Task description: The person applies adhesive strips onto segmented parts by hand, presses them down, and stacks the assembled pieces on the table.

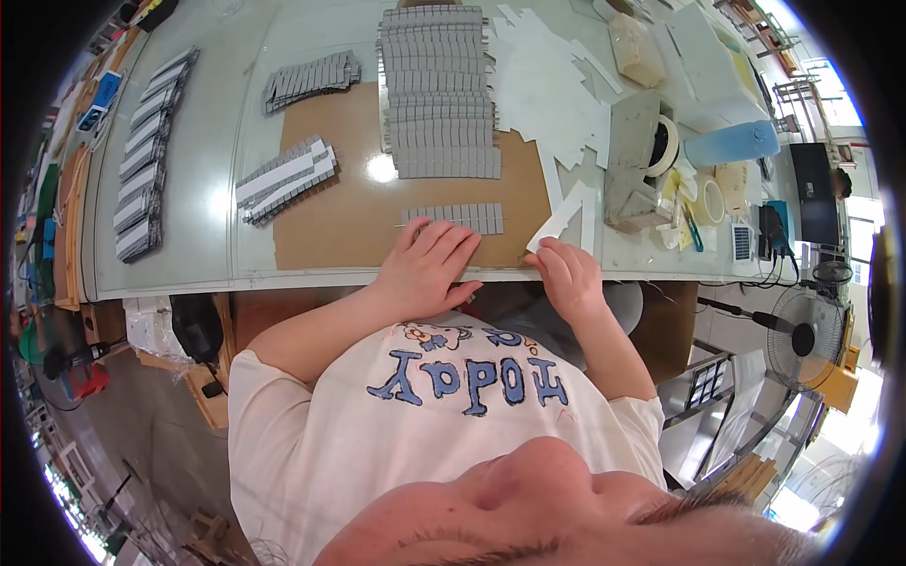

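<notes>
On the brown board (330, 189) near the table's front edge lies a short row of grey rectangular pieces (462, 218), with a thin wire-like line along it. My left hand (427, 266) rests at its left end, fingers laid over its near edge and thumb apart. To the right, my right hand (569, 280) pinches the lower end of a white strip (562, 219), which looks like paper or adhesive backing. Beyond the row, a long overlapping stack of similar grey rows (442, 113) reaches toward the far side.
Smaller grey bundles (311, 80) and white-backed ones (288, 181) lie left, with a long stack (156, 156) farther out. White sheets (552, 90) spread at right, beside a tape dispenser (634, 160), a blue bottle (731, 142) and tape roll (708, 200). A fan (802, 338) stands right.
</notes>
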Demonstrator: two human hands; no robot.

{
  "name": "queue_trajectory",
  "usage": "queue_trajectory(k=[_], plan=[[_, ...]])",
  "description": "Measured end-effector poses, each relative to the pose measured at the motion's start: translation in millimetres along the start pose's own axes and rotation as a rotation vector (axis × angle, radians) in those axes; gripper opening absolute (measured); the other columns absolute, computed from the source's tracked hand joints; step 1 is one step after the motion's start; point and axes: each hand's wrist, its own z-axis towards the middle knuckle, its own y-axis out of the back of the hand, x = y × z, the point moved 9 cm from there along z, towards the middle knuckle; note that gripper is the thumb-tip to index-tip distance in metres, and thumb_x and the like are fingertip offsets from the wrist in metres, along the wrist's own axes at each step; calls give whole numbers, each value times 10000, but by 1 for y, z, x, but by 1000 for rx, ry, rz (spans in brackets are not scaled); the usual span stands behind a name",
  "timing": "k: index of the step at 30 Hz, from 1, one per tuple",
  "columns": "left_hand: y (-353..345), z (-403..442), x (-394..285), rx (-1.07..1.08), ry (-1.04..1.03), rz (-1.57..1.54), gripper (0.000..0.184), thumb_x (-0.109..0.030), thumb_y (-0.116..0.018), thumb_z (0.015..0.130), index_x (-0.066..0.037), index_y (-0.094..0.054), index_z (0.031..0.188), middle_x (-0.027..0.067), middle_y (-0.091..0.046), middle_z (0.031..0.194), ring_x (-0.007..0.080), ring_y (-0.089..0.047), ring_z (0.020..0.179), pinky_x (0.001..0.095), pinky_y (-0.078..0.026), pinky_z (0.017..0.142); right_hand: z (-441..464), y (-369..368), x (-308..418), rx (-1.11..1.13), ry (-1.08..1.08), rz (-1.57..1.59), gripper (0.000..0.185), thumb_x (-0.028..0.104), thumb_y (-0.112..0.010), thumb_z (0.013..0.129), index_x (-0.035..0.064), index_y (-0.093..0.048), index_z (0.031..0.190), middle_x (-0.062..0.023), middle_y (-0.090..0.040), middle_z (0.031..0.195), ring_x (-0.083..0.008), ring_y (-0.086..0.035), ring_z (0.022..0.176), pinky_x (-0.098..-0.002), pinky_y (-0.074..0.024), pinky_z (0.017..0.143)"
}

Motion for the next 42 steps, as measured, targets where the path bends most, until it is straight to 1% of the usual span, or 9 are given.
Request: queue_trajectory(k=[7,17,19,26,32,35,37,39,42], plan=[[-2,0,0,-9,2,5,597,-420,-733,818,-46,-617,1269,60,-563,1256,235,-486,1209,464,-328,1089,3,-3,-4,186,-79,23,383,-13,-639,741,8,-620,1123,-106,-666,1016,-260,-675,824,-352,-549,657],[-3,14,-12,-12,-38,-38,618,-386,-742,804,-40,-596,1295,64,-549,1252,241,-480,1206,461,-325,1087,-2,18,-22,45,-291,104,210,-44,-741,780,46,-686,962,-113,-684,891,-304,-673,757,-370,-542,631],[-8,17,-14,10,-40,-39,639,-394,-750,803,-50,-585,1316,68,-549,1275,249,-478,1218,473,-324,1088,-9,1,-28,210,-378,234,153,20,-758,798,49,-678,926,-91,-664,881,-293,-659,759,-380,-539,649],[-15,21,-15,67,-24,-18,672,-420,-751,810,-56,-568,1345,68,-544,1307,252,-472,1236,473,-318,1096,0,18,-29,201,-428,294,139,26,-749,826,27,-698,956,-110,-678,927,-310,-672,804,-383,-548,684],[-14,20,-15,52,-24,-26,671,-411,-755,809,-63,-563,1351,66,-546,1307,257,-483,1216,461,-340,1079,4,71,-22,-302,-322,134,184,-94,-715,833,-31,-695,1005,-151,-695,943,-264,-672,763,-319,-548,670],[-9,17,-14,-15,-31,-79,625,-384,-765,801,-71,-595,1314,61,-568,1275,261,-505,1168,457,-366,1044,-14,73,-36,-465,-429,258,169,-93,-706,853,-31,-675,1007,-159,-697,944,-248,-675,763,-306,-551,668],[-3,8,-11,-58,-55,-73,595,-370,-769,796,-75,-614,1289,58,-581,1248,261,-514,1144,455,-373,1030,-14,67,-40,-402,-469,212,142,-84,-670,903,-32,-656,1034,-127,-693,934,-191,-659,743,-281,-545,663],[4,-3,-5,-98,-84,-65,565,-356,-773,792,-78,-633,1264,55,-593,1221,261,-522,1120,452,-381,1016,-42,43,-74,-500,-828,723,113,-54,-626,957,-19,-655,1060,-76,-678,926,-131,-624,711,-256,-524,636],[8,-15,5,-100,-29,-42,525,-340,-780,784,-85,-658,1228,51,-609,1173,260,-534,1086,452,-382,1008,-42,9,-74,-330,-1013,1190,100,5,-584,1006,14,-662,1069,-29,-648,898,-84,-570,673,-222,-479,600]])
